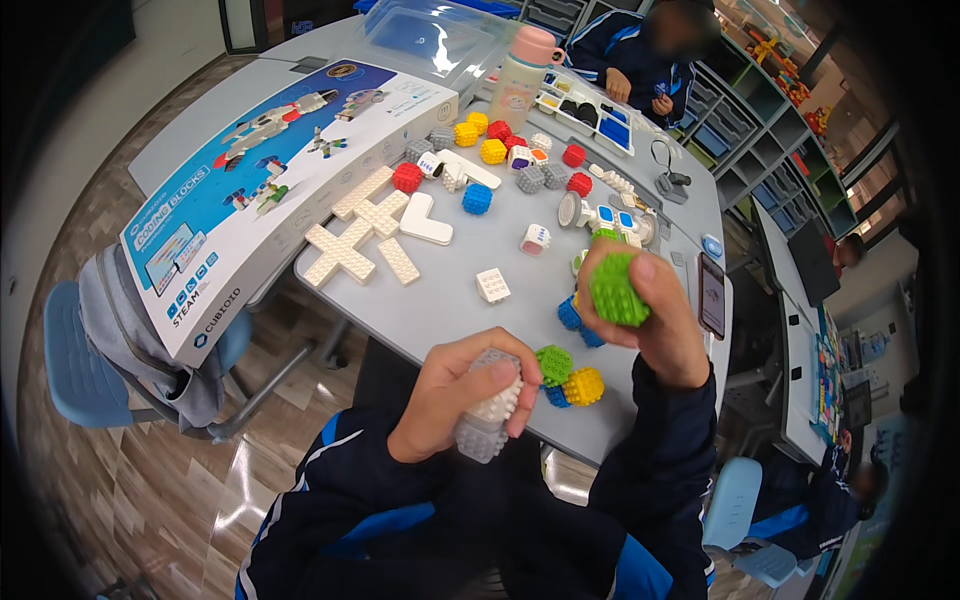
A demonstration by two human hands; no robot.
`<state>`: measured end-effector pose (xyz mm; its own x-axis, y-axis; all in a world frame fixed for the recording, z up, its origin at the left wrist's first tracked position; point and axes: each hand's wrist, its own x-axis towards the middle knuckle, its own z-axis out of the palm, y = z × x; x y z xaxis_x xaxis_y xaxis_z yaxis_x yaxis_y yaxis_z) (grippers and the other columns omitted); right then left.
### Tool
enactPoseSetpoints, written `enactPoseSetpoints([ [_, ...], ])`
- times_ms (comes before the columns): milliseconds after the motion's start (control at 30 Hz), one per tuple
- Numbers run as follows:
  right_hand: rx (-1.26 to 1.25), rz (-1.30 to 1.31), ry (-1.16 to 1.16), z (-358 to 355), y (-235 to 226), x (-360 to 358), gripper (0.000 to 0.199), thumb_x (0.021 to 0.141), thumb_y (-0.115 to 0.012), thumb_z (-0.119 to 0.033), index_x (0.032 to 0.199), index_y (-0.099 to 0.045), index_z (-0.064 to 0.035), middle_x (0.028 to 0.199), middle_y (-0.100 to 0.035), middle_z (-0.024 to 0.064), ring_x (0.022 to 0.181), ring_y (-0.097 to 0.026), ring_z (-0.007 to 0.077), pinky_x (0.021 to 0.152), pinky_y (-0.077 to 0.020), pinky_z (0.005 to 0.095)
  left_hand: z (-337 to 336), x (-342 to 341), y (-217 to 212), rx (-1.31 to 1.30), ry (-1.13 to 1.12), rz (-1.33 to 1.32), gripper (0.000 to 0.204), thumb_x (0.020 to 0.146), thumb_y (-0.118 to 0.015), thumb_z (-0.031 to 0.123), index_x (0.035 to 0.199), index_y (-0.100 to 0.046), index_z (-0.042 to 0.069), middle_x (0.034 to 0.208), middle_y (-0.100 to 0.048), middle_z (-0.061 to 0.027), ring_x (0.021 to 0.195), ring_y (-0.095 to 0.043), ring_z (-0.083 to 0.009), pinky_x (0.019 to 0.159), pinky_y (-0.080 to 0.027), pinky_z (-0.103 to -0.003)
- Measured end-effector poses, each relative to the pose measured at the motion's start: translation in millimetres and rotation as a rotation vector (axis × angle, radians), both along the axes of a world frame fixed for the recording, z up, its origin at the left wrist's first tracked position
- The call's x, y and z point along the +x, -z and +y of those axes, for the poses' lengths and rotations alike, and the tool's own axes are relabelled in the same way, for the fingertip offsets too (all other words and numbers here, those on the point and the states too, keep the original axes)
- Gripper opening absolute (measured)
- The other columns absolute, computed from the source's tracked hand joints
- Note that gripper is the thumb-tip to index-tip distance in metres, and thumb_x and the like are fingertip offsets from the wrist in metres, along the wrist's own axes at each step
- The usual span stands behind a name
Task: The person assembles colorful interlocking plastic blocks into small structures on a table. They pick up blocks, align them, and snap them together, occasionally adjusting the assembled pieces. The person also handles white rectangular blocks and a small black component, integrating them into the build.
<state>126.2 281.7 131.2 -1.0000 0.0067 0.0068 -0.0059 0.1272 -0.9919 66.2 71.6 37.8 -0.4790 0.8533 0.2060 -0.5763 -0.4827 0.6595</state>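
Note:
My left hand [437,400] is closed around a stack of knobby white and translucent grey building blocks [482,440], held over the table's near edge. In my raised right hand [672,330] is a bright green knobby block [617,290], gripped between thumb and fingers. Close by my left fingertips lies another green block [553,366], beside a yellow block [583,387] and a partly covered blue one [557,397]. More blue blocks [570,312] sit below my right hand, partly hidden by it. A white wedge-shaped block [491,286] stands alone at mid-table.
Flat cream connector pieces [355,240] lie at left, near a large printed box [270,190]. Loose red, yellow, grey and blue blocks [477,198] spread behind. A pink-lidded bottle [525,75], a sorting tray [590,115] and a phone [711,293] stand around them. Another person [640,60] sits opposite.

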Motion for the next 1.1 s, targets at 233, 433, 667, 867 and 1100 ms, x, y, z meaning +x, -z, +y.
enactPoseSetpoints([
  [233,-0.414,0.241,0.368,40.1,-9.6,-23.1,0.034,0.097,-0.051,-0.034,0.092,-0.060,-0.0015,0.074,-0.060,0.0086,0.057,-0.049,0.0114,0.052,-0.0360,0.0235,12.2,-7.8,11.9,-0.030,-0.202,-0.039,0.044,0.103,-0.042,0.040,0.103,-0.055,-0.001,0.085,-0.058,-0.0097,0.066,-0.058,-0.0158,0.060,-0.046,-0.027],
  [433,0.365,0.012,0.049,13.1,-15.9,6.7,0.024,0.091,-0.065,-0.024,0.087,-0.068,-0.0003,0.066,-0.058,0.0062,0.057,-0.057,0.0144,0.054,-0.0418,0.0252,19.6,-6.6,12.8,-0.026,-0.161,-0.009,0.048,0.100,-0.049,0.033,0.133,-0.045,-0.003,0.095,-0.056,-0.0088,0.083,-0.058,-0.0192,0.078,-0.048,-0.033],
  [667,0.739,0.340,-0.176,-22.3,4.9,-5.3,0.037,0.072,-0.084,-0.028,0.097,-0.071,-0.0041,0.074,-0.059,0.0044,0.069,-0.061,0.0189,0.063,-0.0453,0.0288,9.9,5.3,-2.0,-0.197,-0.110,0.256,0.074,0.087,-0.068,0.002,0.148,-0.028,0.000,0.123,-0.057,-0.0118,0.111,-0.058,-0.0139,0.095,-0.046,-0.029],
  [867,0.844,0.385,-0.148,-21.6,-8.6,4.2,0.041,0.064,-0.090,-0.031,0.089,-0.068,-0.0065,0.074,-0.061,0.0041,0.064,-0.061,0.0190,0.059,-0.0456,0.0292,0.8,8.9,-6.3,-0.217,-0.236,0.461,0.067,0.082,-0.077,0.008,0.139,-0.042,-0.002,0.117,-0.065,-0.0148,0.109,-0.060,-0.0154,0.095,-0.046,-0.030],
  [1100,1.086,0.540,-0.135,-43.9,-19.2,27.6,0.042,0.067,-0.087,-0.032,0.090,-0.066,-0.0041,0.077,-0.062,0.0062,0.060,-0.062,0.0208,0.051,-0.0457,0.0295,-8.4,-0.5,-3.4,-0.143,-0.483,1.066,0.056,0.079,-0.080,0.019,0.124,-0.057,-0.004,0.105,-0.066,-0.0191,0.093,-0.069,-0.0289,0.080,-0.052,-0.032],
])
